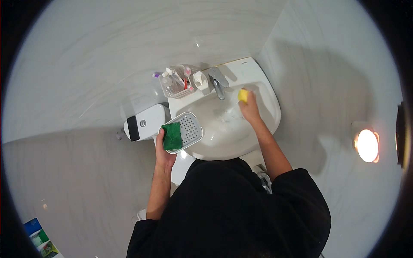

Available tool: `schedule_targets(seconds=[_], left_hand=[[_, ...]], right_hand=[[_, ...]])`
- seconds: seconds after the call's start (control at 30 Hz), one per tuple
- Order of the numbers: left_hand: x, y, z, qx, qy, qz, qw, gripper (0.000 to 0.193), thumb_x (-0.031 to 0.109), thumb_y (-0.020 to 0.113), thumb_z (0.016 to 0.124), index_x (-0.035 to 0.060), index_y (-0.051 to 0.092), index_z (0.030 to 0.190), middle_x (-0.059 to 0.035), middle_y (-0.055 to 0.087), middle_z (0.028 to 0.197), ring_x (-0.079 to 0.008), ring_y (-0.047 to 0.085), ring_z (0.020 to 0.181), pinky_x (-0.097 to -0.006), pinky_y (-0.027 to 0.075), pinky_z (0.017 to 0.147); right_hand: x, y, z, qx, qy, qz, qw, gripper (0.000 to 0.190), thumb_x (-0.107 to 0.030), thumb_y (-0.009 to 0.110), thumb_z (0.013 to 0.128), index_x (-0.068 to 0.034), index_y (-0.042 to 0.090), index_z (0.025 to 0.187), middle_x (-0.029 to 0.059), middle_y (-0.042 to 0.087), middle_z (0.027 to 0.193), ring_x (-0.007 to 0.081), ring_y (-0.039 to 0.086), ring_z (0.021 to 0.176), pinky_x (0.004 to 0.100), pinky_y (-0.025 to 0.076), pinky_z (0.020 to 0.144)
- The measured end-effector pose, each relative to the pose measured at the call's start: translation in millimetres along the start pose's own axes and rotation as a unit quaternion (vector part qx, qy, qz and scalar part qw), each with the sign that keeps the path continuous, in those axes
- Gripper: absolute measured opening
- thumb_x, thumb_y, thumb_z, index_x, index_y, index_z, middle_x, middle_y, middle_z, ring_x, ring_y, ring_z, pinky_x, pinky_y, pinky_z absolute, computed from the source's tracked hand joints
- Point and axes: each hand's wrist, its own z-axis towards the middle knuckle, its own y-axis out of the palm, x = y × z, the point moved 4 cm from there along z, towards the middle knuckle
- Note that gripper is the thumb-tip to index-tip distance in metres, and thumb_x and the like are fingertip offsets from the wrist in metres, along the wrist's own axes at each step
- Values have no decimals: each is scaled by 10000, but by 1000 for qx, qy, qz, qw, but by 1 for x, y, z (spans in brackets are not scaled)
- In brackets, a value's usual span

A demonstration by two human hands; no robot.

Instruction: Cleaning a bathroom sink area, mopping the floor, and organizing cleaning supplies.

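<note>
A yellow sponge [243, 95] is gripped in my right hand [251, 108], over the right side of the white washbasin [206, 142], near its inner wall. On the other side, my left hand [164, 154] holds a small grey-white basket [196, 132] with a perforated bottom, at the basin's left front rim. A green scouring pad [172, 136] lies in the basket's near-left half, with my left thumb at its edge. Wet streaks or suds show on the bowl beside my right hand. Between the hands and the wall stands a chrome faucet [218, 82].
Left of the faucet, a white bottle or dispenser [200, 82] stands beside a white plastic basket [182, 94] of toiletries. A toilet [150, 121] with a black item on its tank is to the left. A lit lamp [367, 145] is on the right wall.
</note>
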Motion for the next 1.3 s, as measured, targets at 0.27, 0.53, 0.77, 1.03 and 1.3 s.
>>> schedule_targets(seconds=[0.27, 0.53, 0.77, 1.03, 1.3], left_hand=[[-1, 0, -4, 35, 1, 8, 999, 497, 464, 531, 976, 77, 571, 1286, -87, 633, 1232, -226, 597, 1124, -422, 469, 980], [-1, -1, -1, 43, 15, 29, 999, 495, 476, 531, 971, 100, 566, 1292, -72, 624, 1236, -232, 597, 1113, -440, 472, 968], [-2, -10, 1, 45, 15, 27, 998, 504, 473, 529, 968, 96, 558, 1301, -84, 614, 1246, -253, 580, 1155, -483, 462, 1000], [0, 0, 1, 28, 9, -2, 1000, 475, 437, 541, 979, 66, 572, 1274, -100, 641, 1228, -225, 606, 1120, -403, 465, 988], [4, 11, 3, 6, 8, 3, 1000, 480, 441, 555, 971, 64, 583, 1267, -94, 644, 1226, -222, 605, 1128, -391, 455, 1004]], right_hand=[[-11, -39, 75, 146, -25, 5, 989, 359, -24, 610, 860, -55, 602, 1217, 182, 657, 1133, 373, 602, 1094, 441, 481, 921], [-1, -15, 136, 112, -86, -59, 988, 330, 1, 574, 859, -85, 641, 1170, 177, 667, 1121, 378, 620, 1038, 453, 495, 896], [1, -6, 85, -39, -66, -66, 995, 296, 3, 554, 868, -93, 652, 1130, 188, 684, 1042, 393, 637, 974, 473, 505, 844], [12, -5, -19, -69, 79, 131, 986, 331, 1, 573, 876, -58, 628, 1197, 181, 692, 1024, 316, 672, 964, 363, 509, 872], [22, -45, 102, 221, 97, 93, 966, 343, -70, 612, 893, 11, 600, 1226, 151, 683, 1109, 247, 657, 1027, 336, 496, 908]])
